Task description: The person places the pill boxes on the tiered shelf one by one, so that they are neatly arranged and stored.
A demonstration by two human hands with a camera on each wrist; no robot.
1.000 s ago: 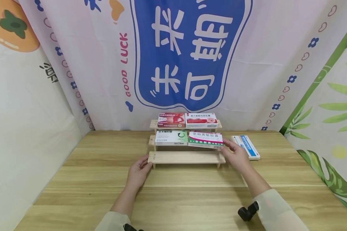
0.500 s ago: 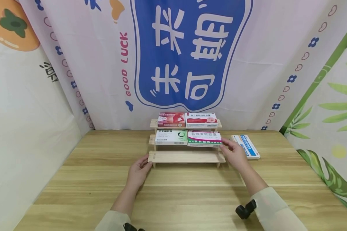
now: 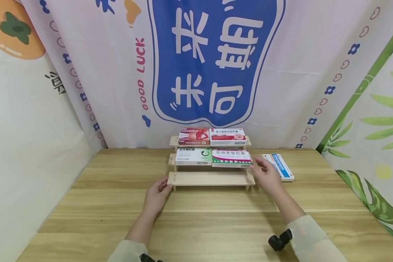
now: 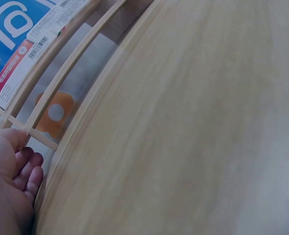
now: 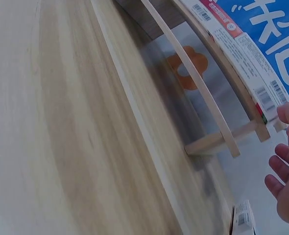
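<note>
A three-tier wooden stepped rack [image 3: 211,178] stands on the table. My left hand [image 3: 155,196] grips the left end of its lowest tier; in the left wrist view the thumb lies on the wood, fingers curled below. On the middle tier, a white medicine box with a magenta and green band [image 3: 231,158] lies to the right of a white-and-green medicine box [image 3: 193,156]. My right hand [image 3: 266,175] is at the right edge of the magenta-banded box, thumb close to its corner, fingers loosely bent. Whether the thumb touches it I cannot tell.
The top tier carries a red medicine box [image 3: 194,136] and a white-and-red one [image 3: 228,136]. Right of the rack, partly behind my right hand, a blue-and-white medicine box [image 3: 280,166] lies on the wooden table [image 3: 213,225]. A printed curtain [image 3: 118,91] hangs behind.
The magenta-banded box has shifted slightly left and straightened on the middle tier, against its neighbour. My right hand's fingers have loosened from it. The left hand has stayed put.
</note>
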